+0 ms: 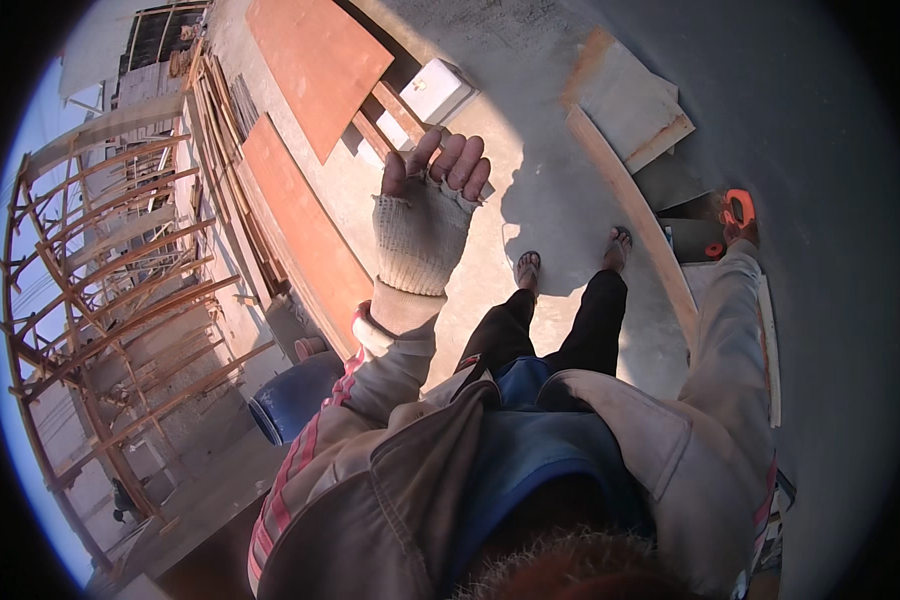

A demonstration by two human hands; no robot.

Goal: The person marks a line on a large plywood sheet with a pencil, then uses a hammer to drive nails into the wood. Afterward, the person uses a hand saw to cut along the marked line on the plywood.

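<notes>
My left hand, in a cream fingerless knit glove, is raised at the centre, palm showing, its bare fingers loosely curled and holding nothing visible. At the far right my right hand grips an orange handle, apparently of a hand saw; the rest of it is hard to make out. A small red round item lies just below that hand, beside a long narrow board and some stained square panels.
My sandalled feet stand on concrete. Orange-brown sheets, stacked timber and a white box lie left and ahead. A blue barrel is at lower left, a timber framework beyond. A dark wall or surface fills the right.
</notes>
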